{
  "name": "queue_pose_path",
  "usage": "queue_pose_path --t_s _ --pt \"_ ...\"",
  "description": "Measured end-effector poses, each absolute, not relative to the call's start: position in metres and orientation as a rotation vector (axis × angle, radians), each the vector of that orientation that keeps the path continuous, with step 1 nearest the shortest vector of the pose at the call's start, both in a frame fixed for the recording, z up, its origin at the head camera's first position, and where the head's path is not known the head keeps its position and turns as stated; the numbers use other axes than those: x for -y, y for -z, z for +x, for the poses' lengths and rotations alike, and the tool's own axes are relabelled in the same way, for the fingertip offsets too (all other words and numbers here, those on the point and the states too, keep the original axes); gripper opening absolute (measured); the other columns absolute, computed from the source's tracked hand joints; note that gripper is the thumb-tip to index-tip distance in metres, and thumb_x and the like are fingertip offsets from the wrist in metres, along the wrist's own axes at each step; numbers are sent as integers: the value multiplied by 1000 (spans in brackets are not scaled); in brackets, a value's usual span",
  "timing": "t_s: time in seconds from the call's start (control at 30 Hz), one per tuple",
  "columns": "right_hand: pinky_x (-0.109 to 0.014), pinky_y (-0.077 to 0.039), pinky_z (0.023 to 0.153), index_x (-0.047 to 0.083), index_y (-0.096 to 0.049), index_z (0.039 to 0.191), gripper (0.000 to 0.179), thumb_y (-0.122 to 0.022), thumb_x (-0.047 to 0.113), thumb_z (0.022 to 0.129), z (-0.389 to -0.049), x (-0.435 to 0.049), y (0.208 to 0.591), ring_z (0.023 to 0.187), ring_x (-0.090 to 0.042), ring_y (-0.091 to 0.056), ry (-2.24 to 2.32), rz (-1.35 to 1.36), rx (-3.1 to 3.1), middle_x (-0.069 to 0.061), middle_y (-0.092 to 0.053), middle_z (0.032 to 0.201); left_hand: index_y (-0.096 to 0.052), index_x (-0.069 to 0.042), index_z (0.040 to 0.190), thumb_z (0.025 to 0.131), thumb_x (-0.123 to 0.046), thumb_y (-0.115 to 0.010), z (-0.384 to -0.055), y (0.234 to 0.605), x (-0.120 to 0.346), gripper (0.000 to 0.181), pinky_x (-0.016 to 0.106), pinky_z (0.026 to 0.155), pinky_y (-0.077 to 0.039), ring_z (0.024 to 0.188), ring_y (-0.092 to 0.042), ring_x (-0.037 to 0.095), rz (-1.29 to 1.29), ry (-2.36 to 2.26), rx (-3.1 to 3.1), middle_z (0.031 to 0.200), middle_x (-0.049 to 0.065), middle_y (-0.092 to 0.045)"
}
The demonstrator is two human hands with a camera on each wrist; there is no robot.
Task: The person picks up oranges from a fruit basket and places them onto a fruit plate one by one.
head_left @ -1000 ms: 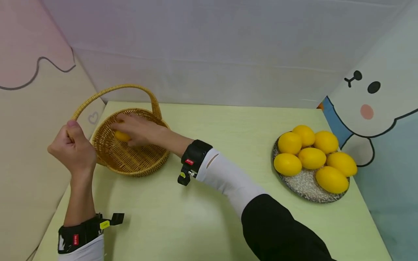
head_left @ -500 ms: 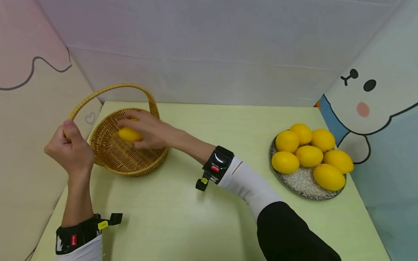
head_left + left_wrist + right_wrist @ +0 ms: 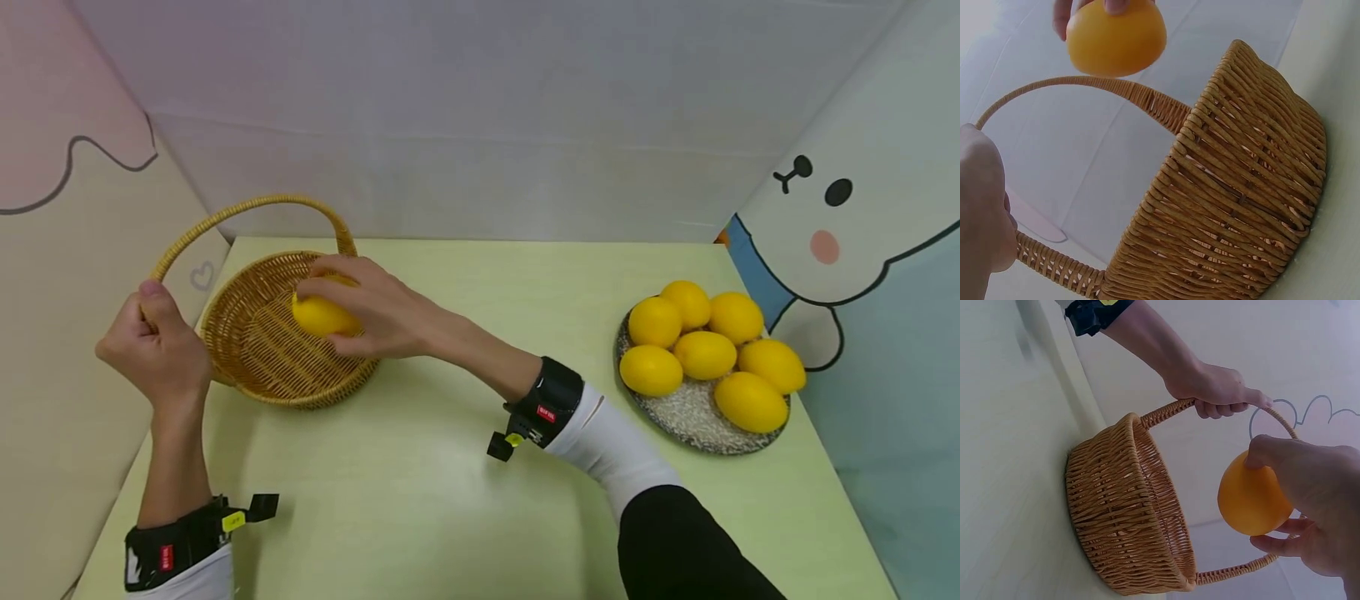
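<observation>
A wicker basket (image 3: 285, 367) with a tall arched handle (image 3: 247, 207) stands at the table's back left. My left hand (image 3: 159, 346) grips the near side of that handle, fingers wrapped around it. Above the basket's mouth, my right hand (image 3: 375, 308) holds a lemon (image 3: 321, 317) between thumb and fingers. Both wrist views show this lemon (image 3: 1254, 495) raised clear of the basket's rim. No other fruit shows in the visible part of the basket's inside.
On the right of the table, a speckled grey plate (image 3: 693, 425) carries several lemons (image 3: 705, 355). A pale cloth wall (image 3: 480, 167) rises behind the table, and printed panels flank both sides. The light table top (image 3: 390, 492) runs between basket and plate.
My right hand has lifted the lemon up from inside the basket and drawn it to the right. The left hand keeps its grip on the handle, and the basket stays in place.
</observation>
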State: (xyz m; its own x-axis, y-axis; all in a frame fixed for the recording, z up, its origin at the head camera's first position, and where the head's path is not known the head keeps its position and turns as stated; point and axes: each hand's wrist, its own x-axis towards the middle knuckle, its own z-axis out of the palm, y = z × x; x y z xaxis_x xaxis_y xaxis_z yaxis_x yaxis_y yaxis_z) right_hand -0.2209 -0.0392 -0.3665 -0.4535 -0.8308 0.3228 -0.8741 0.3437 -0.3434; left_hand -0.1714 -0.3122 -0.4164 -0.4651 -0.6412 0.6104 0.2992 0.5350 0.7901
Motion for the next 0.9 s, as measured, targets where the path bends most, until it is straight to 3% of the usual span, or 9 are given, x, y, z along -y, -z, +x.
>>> queue_pose_path --t_s 0.1,0.33,0.7,0.9 --pt "-38 -44 125 13 -67 147 51 -80 28 100 -215 27 365 147 -30 -55 -792 1552 2492 -15 -57 160 -28 -10 56 108 -28 -57 -170 413 309 62 22 56 -6 54 -11 -3 284 1133 1729 55 -18 -22" --pt "-36 -49 122 14 -67 146 54 -85 24 96 -201 -5 365 150 -32 -54 -921 1464 2484 -14 -56 159 -29 -17 56 109 -29 -57 -171 415 309 61 22 56 -6 54 -11 -1 288 1132 1729 55 -18 -23" --pt "-39 -60 108 14 -68 139 51 -88 19 92 -183 -56 376 139 -34 -60 -887 1357 2431 -15 -61 151 -29 -13 56 108 -29 -56 -172 417 313 61 23 56 -5 53 -11 -1 296 1125 1737 54 -18 -22" --pt "-42 -62 102 14 -69 139 53 -88 16 91 -173 -83 379 139 -34 -60 -908 1259 2442 -15 -61 149 -31 -19 56 108 -32 -58 -172 421 316 60 24 56 -6 53 -12 1 297 1117 1737 54 -16 -24"
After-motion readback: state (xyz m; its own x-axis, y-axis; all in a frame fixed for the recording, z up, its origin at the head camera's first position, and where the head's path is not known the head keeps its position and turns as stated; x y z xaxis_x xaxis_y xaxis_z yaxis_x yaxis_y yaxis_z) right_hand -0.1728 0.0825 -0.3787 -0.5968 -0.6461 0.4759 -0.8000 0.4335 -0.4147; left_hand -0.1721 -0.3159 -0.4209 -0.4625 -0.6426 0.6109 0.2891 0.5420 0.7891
